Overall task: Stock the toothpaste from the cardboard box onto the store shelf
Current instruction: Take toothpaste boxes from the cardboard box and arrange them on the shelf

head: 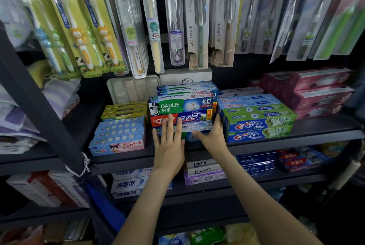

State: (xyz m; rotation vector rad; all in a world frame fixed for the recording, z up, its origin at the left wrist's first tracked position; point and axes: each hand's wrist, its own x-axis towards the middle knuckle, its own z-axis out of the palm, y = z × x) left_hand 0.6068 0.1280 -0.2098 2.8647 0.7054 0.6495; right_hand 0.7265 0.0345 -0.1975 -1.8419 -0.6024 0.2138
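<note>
A stack of toothpaste boxes stands in the middle of the dark shelf [256, 147]: a Darlie box [183, 105] on top, a red and blue box [189, 118] under it, and a pale box [199, 133] at the bottom. My left hand [169, 142] lies flat with straight fingers against the front of the stack's left part. My right hand [212, 135] presses the stack's right front, its fingers up beside the green Crest boxes [260, 126]. Neither hand holds anything. The cardboard box is out of sight.
Blue children's toothpaste boxes [118, 138] lie left of the stack, pink boxes [320, 92] at the far right. Packaged toothbrushes [154, 23] hang just above. A slanted dark post [37, 98] with a cord crosses the left. More toothpaste [203, 169] fills the lower shelf.
</note>
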